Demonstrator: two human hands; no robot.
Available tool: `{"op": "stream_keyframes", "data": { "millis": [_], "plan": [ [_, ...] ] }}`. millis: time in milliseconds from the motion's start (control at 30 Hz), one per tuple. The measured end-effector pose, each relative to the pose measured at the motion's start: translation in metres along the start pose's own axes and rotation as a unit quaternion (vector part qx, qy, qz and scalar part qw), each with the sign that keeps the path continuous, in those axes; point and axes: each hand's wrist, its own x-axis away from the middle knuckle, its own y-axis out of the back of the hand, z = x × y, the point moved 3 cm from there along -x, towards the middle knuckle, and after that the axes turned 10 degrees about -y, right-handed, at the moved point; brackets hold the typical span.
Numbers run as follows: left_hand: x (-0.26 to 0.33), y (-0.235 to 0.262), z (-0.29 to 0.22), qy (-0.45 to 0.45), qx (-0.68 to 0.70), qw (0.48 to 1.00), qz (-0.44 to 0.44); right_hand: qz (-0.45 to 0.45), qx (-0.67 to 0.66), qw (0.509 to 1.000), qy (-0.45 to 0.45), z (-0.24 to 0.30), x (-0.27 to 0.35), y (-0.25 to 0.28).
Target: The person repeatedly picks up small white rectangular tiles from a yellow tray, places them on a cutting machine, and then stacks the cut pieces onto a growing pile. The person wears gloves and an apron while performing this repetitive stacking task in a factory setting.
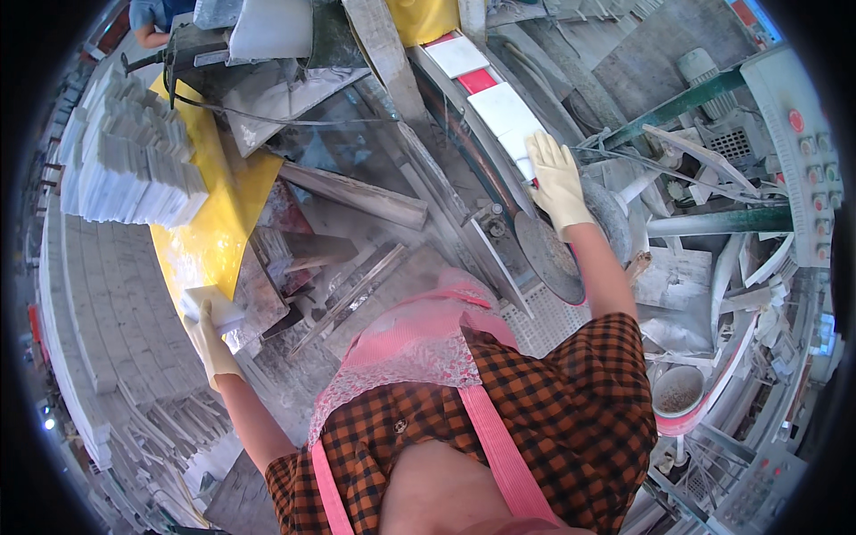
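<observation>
The right hand (558,181), in a pale glove, lies flat with fingers spread on a white tile (508,120) that rests on the machine bed (464,169), just ahead of the round saw blade (546,259). It presses down on the tile and grips nothing. More white tiles and a red one (476,80) lie in a row farther along the same bed.

The left hand (210,337), gloved too, is out to the side and closed around the edge of a small white tile piece (210,301), held just above the dusty tabletop (294,267) beside a yellow sheet (214,232). Beyond it stands a big stack of cut grey-white strips (134,160).

The step in hand looks like feeding: one tile being steadied at the blade while the other hand carries a second piece (whether that one is a fresh blank or an offcut is hard to tell through the dust and the bend of the lens). The next move would call for keeping the right palm flat and the fingers off the blade's line while the tile travels, and for bringing the left-hand piece across without brushing the loose stone bars (357,196) lying between.

Another person's arm in a blue sleeve (152,18) shows at the top edge, well apart.
</observation>
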Motion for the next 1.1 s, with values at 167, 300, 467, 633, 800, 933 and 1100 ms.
{"op": "stream_keyframes", "data": {
  "millis": [167, 300, 467, 633, 800, 933, 1100],
  "plan": [
    [-0.001, -0.001, 0.003, -0.005, 0.024, 1.000, -0.001, -0.090, -0.002, 0.995, -0.032, 0.012, -0.008, -0.010],
    [-0.003, 0.002, 0.010, 0.018, 0.027, 0.999, 0.002, -0.120, -0.092, 0.988, -0.044, -0.010, -0.019, 0.005],
    [-0.012, 0.003, 0.019, -0.008, 0.034, 0.999, 0.012, -0.158, 0.012, 0.984, 0.077, 0.009, -0.055, 0.014],
    [-0.005, 0.004, 0.012, 0.012, 0.062, 0.998, -0.005, -0.114, 0.071, 0.987, 0.083, 0.033, -0.075, -0.004],
    [0.003, 0.001, -0.001, 0.013, 0.050, 0.999, -0.006, -0.119, 0.085, 0.987, 0.067, 0.043, -0.105, -0.014],
    [-0.004, 0.005, 0.008, 0.006, 0.030, 1.000, 0.002, -0.068, 0.007, 0.997, 0.025, 0.043, -0.114, 0.013],
    [-0.014, 0.012, 0.023, -0.035, 0.009, 0.999, 0.004, -0.019, -0.111, 0.990, -0.082, 0.077, -0.117, 0.064]
  ]
}}
